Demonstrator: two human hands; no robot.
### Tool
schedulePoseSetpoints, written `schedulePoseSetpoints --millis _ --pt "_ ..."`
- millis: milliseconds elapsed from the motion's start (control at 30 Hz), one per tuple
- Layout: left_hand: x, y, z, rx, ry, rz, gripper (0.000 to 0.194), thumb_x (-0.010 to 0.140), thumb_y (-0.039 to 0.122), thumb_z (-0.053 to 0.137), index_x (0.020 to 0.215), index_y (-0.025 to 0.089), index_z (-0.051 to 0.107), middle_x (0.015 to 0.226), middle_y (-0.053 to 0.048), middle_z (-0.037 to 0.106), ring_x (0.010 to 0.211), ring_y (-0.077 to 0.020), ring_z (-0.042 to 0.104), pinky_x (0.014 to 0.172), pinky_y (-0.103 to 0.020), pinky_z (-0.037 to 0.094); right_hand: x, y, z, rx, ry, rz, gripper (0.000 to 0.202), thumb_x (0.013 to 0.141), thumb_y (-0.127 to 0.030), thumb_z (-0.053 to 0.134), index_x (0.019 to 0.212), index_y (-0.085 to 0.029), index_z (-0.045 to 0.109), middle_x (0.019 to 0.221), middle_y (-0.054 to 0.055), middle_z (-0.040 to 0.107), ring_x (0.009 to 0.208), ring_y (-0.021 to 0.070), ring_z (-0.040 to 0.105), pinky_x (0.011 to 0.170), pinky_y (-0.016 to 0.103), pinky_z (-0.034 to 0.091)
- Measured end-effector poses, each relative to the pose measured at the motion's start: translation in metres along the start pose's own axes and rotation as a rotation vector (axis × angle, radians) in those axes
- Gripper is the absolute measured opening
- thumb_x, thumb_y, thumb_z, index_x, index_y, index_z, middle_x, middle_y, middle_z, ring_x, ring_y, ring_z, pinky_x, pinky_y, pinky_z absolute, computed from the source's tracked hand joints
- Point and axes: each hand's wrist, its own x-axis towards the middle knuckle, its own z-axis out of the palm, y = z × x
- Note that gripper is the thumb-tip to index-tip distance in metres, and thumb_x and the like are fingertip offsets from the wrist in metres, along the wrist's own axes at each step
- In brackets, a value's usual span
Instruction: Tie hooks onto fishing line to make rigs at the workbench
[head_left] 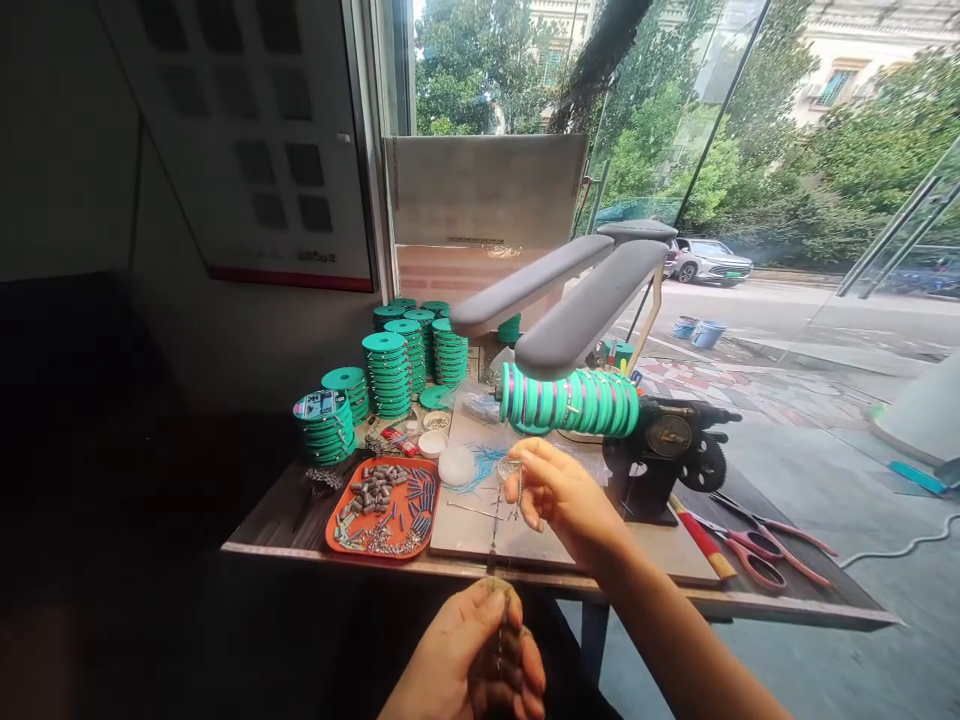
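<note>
My left hand (472,640) is closed in a pinch at the front edge of the table, palm turned up. Between its thumb and fingers runs a thin fishing line (494,532) carrying small dark fittings. Above and to the right, my right hand (574,505) pinches the upper part of this line near its fingertips. The line stretches roughly upright between both hands, over a pale board (465,535). Its exact ends are too fine to make out. Beyond my right hand, blue strands (484,468) lie beside a round white translucent lid (456,465).
An orange tray (330,535) at left holds grey sinkers and small metal parts. Stacks of green spools (386,375) stand behind it. A black winding machine (652,480) carries green spools under a grey lamp (592,300). Red-handled scissors (757,560) and pliers (802,550) lie right.
</note>
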Motion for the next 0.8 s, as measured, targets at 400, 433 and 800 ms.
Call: schedulePoseSetpoints --millis 400,433,800 --pt "0.039 0.044 0.027 0.186 0.074 0.290 0.040 0.077 0.047 0.055 0.098 0.014 0.048 0.063 -0.006 0.063 0.056 -0.0138 0.055 0.059 -0.024 0.039 0.004 -0.016 -0.002 0.004 -0.057 -0.023 0.063 0.062 -0.056 0.064 0.083 -0.009 0.029 0.071 -0.002 0.051 0.036 -0.0076 0.025 0.034 0.006 0.014" --pt "0.041 0.045 0.026 0.193 0.060 0.277 0.039 0.075 0.047 0.058 0.093 0.014 0.047 0.063 -0.005 0.062 0.054 -0.0130 0.054 0.056 -0.023 0.038 0.004 -0.016 -0.002 0.010 -0.054 -0.022 0.063 0.061 -0.056 0.065 0.083 -0.009 0.029 0.072 -0.002 0.052 0.036 -0.0076 0.025 0.034 0.006 0.014" --pt "0.035 0.030 0.020 0.278 0.149 0.430 0.030 0.080 0.041 0.056 0.091 0.014 0.052 0.063 0.001 0.053 0.059 -0.0081 0.044 0.060 -0.019 0.036 0.003 -0.011 0.002 0.063 -0.061 0.002 0.063 0.060 -0.056 0.066 0.080 -0.008 0.030 0.065 -0.003 0.049 0.036 -0.0061 0.028 0.035 0.006 0.017"
